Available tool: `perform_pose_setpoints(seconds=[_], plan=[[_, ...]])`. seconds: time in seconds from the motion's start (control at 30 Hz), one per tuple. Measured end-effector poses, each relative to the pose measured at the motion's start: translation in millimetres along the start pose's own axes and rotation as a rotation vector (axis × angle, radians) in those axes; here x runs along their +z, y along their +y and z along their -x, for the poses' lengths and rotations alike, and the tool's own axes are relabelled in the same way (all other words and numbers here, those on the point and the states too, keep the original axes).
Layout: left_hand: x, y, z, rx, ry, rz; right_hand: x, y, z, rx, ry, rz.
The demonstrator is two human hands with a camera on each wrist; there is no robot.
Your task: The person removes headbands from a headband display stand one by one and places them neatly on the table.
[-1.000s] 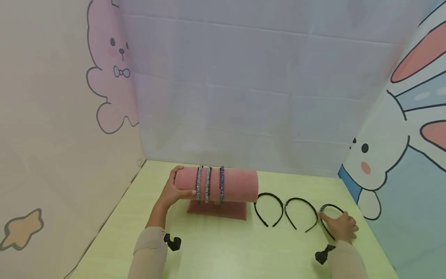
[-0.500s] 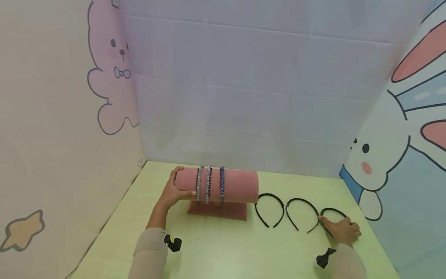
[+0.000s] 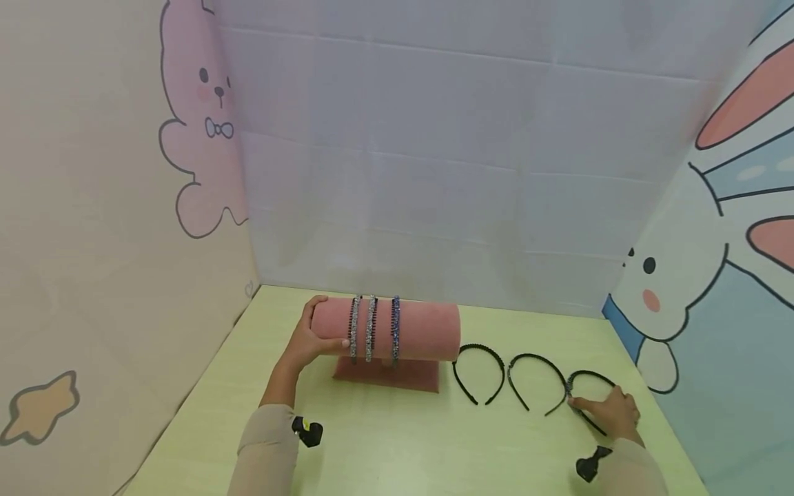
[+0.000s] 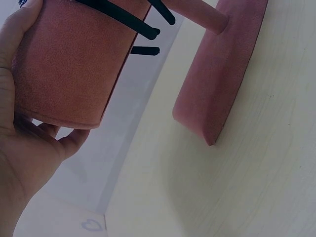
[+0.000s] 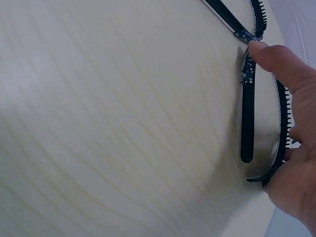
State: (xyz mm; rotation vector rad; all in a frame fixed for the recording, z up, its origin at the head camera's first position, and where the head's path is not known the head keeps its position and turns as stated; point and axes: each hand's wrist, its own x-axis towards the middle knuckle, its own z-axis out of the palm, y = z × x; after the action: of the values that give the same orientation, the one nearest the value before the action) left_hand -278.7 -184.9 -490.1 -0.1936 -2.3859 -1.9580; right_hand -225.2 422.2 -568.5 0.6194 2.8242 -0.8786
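In the head view my left hand (image 3: pixel 307 343) grips the left end of a pink velvet roll of a headband stand (image 3: pixel 431 331). Thumb in front, fingers at the end and behind, it holds the roll, as the left wrist view also shows. Three glittery headbands (image 3: pixel 395 331) sit around the roll, two silvery and one blue. At the far right of the table my right hand (image 3: pixel 614 412) holds a black toothed headband (image 3: pixel 592 373) with a glittery section. In the right wrist view the thumb presses one arm of this headband (image 5: pixel 248 118), and the fingers lie partly hidden behind the other side.
Two more black headbands, a middle one (image 3: pixel 538 356) and a left one (image 3: pixel 480 346), lie between the stand and my right hand. The stand's pink base (image 3: pixel 387 375) rests on the pale yellow table (image 3: pixel 434 448). Cloth walls with printed animals enclose the table.
My right hand has shifted slightly right and its thumb a little down along the rightmost headband, which has moved a bit closer to the middle one. The left hand stays on the roll.
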Motion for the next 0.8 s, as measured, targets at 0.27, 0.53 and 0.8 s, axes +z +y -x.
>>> perform_pose_setpoints(seconds=[0.27, 0.53, 0.8], plan=[[0.1, 1.5, 1.0, 0.008, 0.002, -0.004, 5.4, 1.0, 0.7, -0.089, 0.136, -0.006], [1.8, 21.1, 8.3, -0.023, -0.018, 0.016, 17.0, 1.5, -2.7, -0.113, 0.233, -0.043], [2.6, 27.0, 12.1, -0.028, -0.016, -0.003, 13.7, 3.6, -3.8, -0.139, 0.218, 0.029]])
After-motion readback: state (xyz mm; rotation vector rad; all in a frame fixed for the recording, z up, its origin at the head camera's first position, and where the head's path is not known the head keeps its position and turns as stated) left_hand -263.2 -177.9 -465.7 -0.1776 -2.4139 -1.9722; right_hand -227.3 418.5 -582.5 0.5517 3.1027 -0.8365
